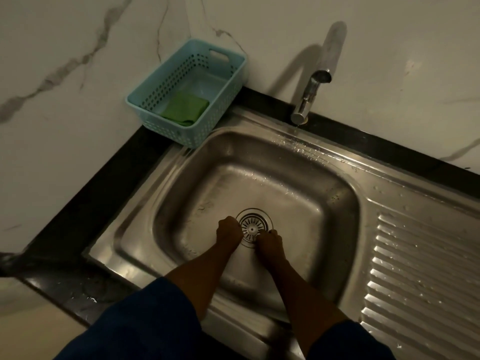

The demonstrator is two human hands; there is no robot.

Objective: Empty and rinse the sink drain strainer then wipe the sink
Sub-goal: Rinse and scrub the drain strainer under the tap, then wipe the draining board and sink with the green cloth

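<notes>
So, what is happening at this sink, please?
A person has both hands down in the steel sink, at the drain strainer, which sits in the drain. The left hand is curled at its left edge, the right hand at its near edge; an actual grip is unclear. A green cloth lies in the blue basket, untouched.

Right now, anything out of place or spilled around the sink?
Nothing serious. Water droplets lie on the stainless-steel sink's rim by the chrome tap and on the ribbed drainboard. The light-blue perforated plastic basket has its near corner over that rim. No damage visible.
</notes>
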